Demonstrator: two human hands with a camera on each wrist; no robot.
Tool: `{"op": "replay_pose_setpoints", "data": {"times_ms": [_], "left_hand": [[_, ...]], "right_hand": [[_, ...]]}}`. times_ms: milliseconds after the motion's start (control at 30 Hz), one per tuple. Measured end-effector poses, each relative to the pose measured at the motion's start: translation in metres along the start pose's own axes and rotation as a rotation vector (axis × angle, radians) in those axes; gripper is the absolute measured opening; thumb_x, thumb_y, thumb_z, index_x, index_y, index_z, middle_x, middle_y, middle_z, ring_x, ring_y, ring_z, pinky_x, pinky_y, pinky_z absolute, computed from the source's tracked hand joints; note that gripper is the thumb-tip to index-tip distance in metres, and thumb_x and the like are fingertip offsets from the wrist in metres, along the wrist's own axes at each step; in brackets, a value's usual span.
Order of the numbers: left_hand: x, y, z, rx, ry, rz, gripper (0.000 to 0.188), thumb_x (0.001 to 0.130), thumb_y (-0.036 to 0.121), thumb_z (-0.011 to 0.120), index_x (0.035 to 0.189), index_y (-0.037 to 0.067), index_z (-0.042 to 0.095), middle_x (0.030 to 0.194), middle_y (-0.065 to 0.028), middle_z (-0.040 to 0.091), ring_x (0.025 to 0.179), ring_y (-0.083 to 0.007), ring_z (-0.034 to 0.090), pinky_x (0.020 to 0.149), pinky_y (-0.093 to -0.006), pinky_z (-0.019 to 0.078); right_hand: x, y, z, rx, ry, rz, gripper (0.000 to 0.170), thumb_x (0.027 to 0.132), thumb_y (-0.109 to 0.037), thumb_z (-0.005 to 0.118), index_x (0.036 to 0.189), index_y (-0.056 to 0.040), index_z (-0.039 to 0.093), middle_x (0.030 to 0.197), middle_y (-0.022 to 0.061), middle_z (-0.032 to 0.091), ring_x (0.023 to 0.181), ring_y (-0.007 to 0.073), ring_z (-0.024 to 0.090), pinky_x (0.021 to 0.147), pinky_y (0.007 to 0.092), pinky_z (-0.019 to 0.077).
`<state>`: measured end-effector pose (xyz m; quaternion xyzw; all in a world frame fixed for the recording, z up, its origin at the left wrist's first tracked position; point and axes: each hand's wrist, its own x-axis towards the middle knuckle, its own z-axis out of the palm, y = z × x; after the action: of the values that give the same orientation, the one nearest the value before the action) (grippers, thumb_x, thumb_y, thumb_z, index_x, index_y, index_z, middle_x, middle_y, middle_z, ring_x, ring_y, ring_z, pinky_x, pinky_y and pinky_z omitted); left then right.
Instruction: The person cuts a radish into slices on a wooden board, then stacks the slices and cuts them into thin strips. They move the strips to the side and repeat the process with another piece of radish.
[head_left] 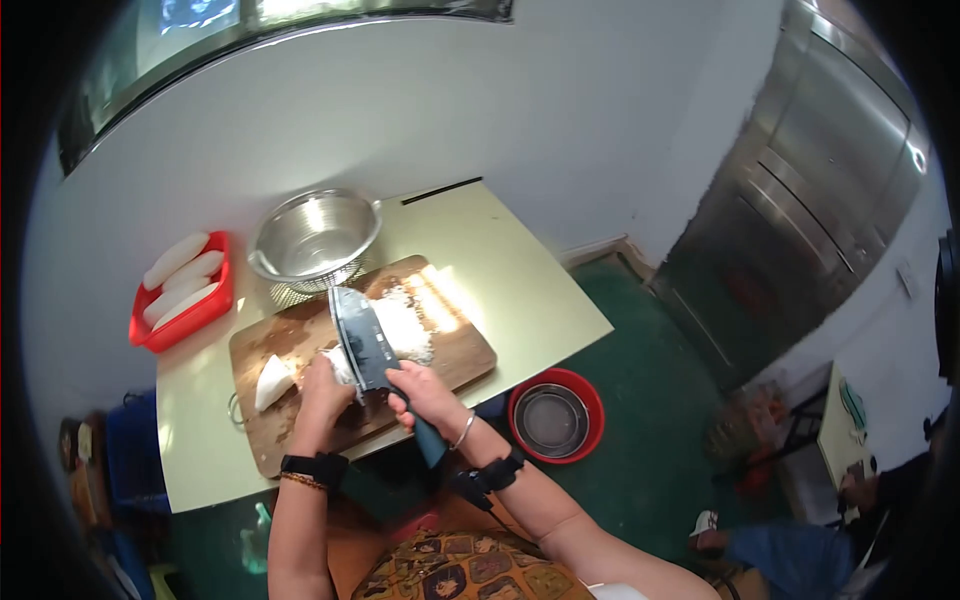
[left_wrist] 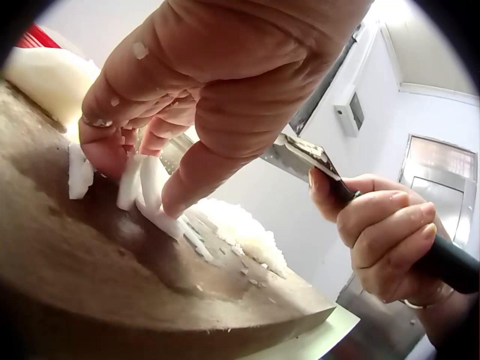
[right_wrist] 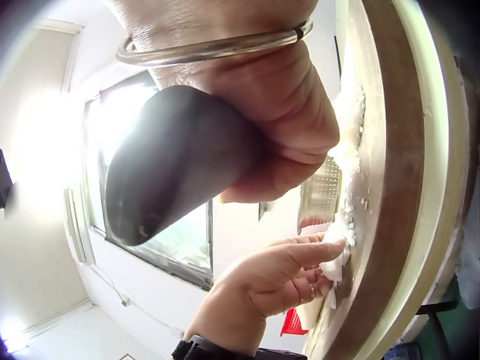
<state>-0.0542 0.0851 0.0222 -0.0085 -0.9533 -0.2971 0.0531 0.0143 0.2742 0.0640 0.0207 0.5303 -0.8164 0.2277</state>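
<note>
My left hand (head_left: pixel 322 395) pinches several cut white radish strips (left_wrist: pixel 150 187) between thumb and fingertips, low over the wooden cutting board (head_left: pixel 262 440). My right hand (head_left: pixel 428 392) grips the dark handle of a cleaver (head_left: pixel 362 340). Its broad blade is raised and tilted just right of the left hand, wet bits stuck to its face. A heap of finely chopped radish (head_left: pixel 405 325) covers the board's right part. To the left of the left hand lies a larger radish piece (head_left: pixel 273 383). In the right wrist view the handle's butt hides much of the scene.
Behind the board stands a metal colander (head_left: pixel 285 258). A red basket (head_left: pixel 190 330) of whole white radishes sits at the table's left rear. On the floor right of the table is a red basin (head_left: pixel 597 420) holding a sieve. Another person (head_left: pixel 790 560) is at lower right.
</note>
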Motion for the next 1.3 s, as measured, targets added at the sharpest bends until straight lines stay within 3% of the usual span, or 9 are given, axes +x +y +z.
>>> {"op": "replay_pose_setpoints", "data": {"times_ms": [200,267,467,500,600,733,933,1133,1300], "left_hand": [[-0.008,0.027,-0.004,0.064,0.023,-0.158,0.063,0.060,0.034,0.082,0.100,-0.005,0.053,0.095,-0.0269,0.062,0.093,-0.0401,0.061,0.078,-0.0445,0.0491],[-0.009,0.026,-0.006,0.006,0.004,-0.127,0.060,0.065,0.029,0.079,0.104,-0.007,0.049,0.100,-0.0295,0.059,0.097,-0.0432,0.057,0.084,-0.0468,0.0462],[-0.013,0.038,-0.020,-0.155,0.006,0.005,0.037,0.068,0.019,0.075,0.091,-0.005,0.058,0.094,-0.0252,0.062,0.090,-0.0420,0.060,0.077,-0.0457,0.0486],[-0.007,0.015,0.002,-0.062,0.170,0.041,0.033,0.069,0.017,0.073,0.090,-0.004,0.059,0.089,-0.0239,0.063,0.086,-0.0409,0.062,0.074,-0.0454,0.0497],[0.000,0.010,0.003,-0.094,0.061,-0.033,0.032,0.071,0.014,0.070,0.093,-0.004,0.056,0.089,-0.0255,0.063,0.087,-0.0410,0.062,0.074,-0.0459,0.0501],[0.000,0.017,0.000,-0.031,-0.133,-0.255,0.056,0.072,0.010,0.068,0.119,-0.003,0.041,0.116,-0.0257,0.048,0.113,-0.0415,0.048,0.095,-0.0452,0.0412],[0.006,0.014,0.021,0.152,-0.071,-0.040,0.050,0.067,0.009,0.067,0.111,-0.009,0.049,0.102,-0.0260,0.058,0.093,-0.0382,0.059,0.083,-0.0456,0.0485],[-0.007,0.033,0.017,-0.073,-0.026,-0.269,0.054,0.073,0.008,0.068,0.118,-0.005,0.042,0.120,-0.0285,0.048,0.111,-0.0429,0.050,0.091,-0.0474,0.0464],[-0.012,0.033,0.015,-0.021,-0.059,-0.244,0.059,0.073,0.007,0.068,0.121,-0.005,0.037,0.120,-0.0283,0.048,0.113,-0.0439,0.048,0.091,-0.0482,0.0458]], "right_hand": [[-0.002,0.002,-0.001,-0.006,0.008,-0.016,0.016,0.098,-0.025,0.044,0.100,-0.0101,0.049,0.057,-0.0012,0.049,0.037,0.0067,0.044,0.036,0.0222,0.0413],[-0.005,-0.005,0.002,-0.029,0.037,0.014,0.016,0.098,-0.025,0.044,0.101,-0.0098,0.049,0.057,-0.0011,0.049,0.038,0.0068,0.043,0.036,0.0224,0.0416],[-0.004,0.000,-0.004,-0.036,0.041,-0.043,0.014,0.097,-0.024,0.046,0.097,-0.0103,0.045,0.058,-0.0009,0.049,0.038,0.0066,0.043,0.036,0.0230,0.0417],[-0.005,-0.003,-0.003,-0.046,0.052,-0.038,0.014,0.097,-0.024,0.047,0.095,-0.0108,0.043,0.058,-0.0005,0.049,0.038,0.0070,0.043,0.036,0.0233,0.0413],[-0.006,-0.005,0.000,-0.022,0.070,-0.025,0.014,0.096,-0.024,0.047,0.094,-0.0111,0.043,0.056,0.0001,0.048,0.038,0.0090,0.044,0.035,0.0239,0.0394],[-0.008,-0.007,0.001,-0.027,0.073,-0.024,0.014,0.097,-0.025,0.047,0.093,-0.0126,0.043,0.056,0.0004,0.049,0.037,0.0089,0.044,0.035,0.0242,0.0411],[-0.005,-0.008,0.003,-0.140,0.168,-0.015,0.016,0.096,-0.026,0.047,0.088,-0.0132,0.041,0.054,0.0001,0.046,0.035,0.0095,0.040,0.033,0.0247,0.0369],[0.002,-0.003,-0.002,-0.109,0.127,-0.042,0.013,0.097,-0.026,0.046,0.092,-0.0147,0.040,0.053,0.0009,0.044,0.034,0.0112,0.041,0.031,0.0256,0.0384],[0.005,-0.004,0.000,-0.105,0.070,-0.067,0.013,0.097,-0.025,0.045,0.093,-0.0148,0.040,0.052,0.0012,0.044,0.034,0.0118,0.042,0.031,0.0255,0.0393]]}}
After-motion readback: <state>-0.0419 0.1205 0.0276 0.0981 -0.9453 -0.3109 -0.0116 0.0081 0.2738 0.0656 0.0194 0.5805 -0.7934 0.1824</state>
